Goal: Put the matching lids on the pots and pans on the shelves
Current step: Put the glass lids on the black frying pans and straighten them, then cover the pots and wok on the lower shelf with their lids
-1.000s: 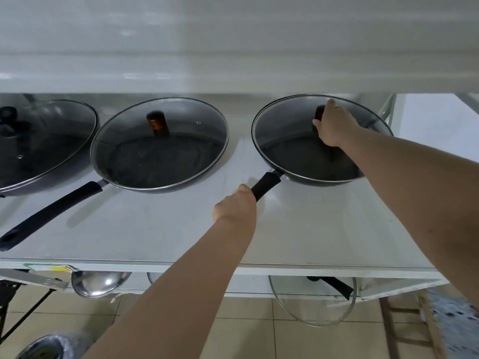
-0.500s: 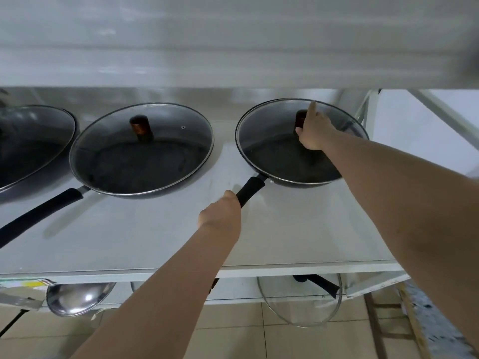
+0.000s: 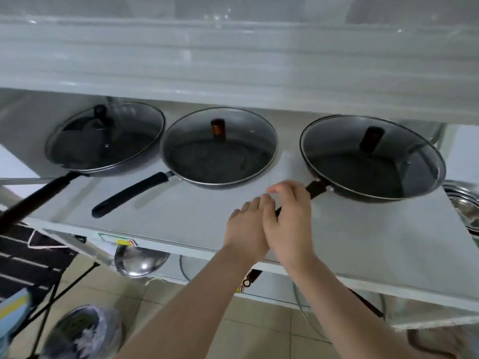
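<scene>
Glossy glass lids [image 3: 373, 156], matt black pans [image 3: 383, 196], smooth white shelf [image 3: 197, 216]

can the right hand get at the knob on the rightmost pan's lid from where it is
Probably yes. The right hand sits by that pan's handle, and the lid knob stands clear, with nothing between them; the shelf above leaves room.

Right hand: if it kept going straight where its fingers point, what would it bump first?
Probably the right pan: the right hand lies along that pan's handle, fingers aimed at it.
</scene>
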A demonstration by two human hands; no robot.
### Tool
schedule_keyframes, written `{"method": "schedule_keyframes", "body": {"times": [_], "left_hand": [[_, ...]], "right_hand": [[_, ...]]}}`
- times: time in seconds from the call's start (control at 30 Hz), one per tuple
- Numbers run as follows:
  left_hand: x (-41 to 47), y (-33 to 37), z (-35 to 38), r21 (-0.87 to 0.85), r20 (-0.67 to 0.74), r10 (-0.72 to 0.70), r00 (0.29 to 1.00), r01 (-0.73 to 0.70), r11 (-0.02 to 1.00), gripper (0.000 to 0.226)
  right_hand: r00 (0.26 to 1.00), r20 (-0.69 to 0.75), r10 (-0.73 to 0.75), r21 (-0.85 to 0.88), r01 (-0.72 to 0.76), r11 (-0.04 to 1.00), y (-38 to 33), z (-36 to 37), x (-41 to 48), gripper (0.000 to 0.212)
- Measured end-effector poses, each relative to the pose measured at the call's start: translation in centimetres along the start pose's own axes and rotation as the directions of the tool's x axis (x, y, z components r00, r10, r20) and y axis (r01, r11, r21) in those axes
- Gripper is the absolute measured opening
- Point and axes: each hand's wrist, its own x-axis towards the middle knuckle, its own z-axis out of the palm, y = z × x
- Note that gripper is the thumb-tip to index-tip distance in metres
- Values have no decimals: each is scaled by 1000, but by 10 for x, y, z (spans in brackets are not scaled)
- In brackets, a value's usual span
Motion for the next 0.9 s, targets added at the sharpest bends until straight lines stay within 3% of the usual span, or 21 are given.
{"method": "schedule_keyframes", "body": {"times": [0.17,0.27,0.4,0.47,0.67,0.9], "left_hand": [[-45,-39,-5,-136,-4,-145,989,143,980,37],[-76,-73,0,-107,-40,-203,978,198,974,27],[-115,-119,2,-27,72,-259,963,262,965,22],[-132,-143,10,12,203,-337,920,341,940,27],[-161,-214,41,62,264,-464,846,465,883,27],[-162,-281,77,84,324,-444,836,442,893,29]], "right_hand": [[979,156,-132,87,119,989,-43,40,-51,15],[961,217,-171,124,146,981,-59,66,-77,13],[917,336,-213,166,165,972,-76,108,-116,18],[896,403,-186,175,124,977,-83,133,-133,22],[808,585,-65,153,-31,988,-102,203,-172,48],[760,647,67,40,-121,992,-102,278,-193,25]]}}
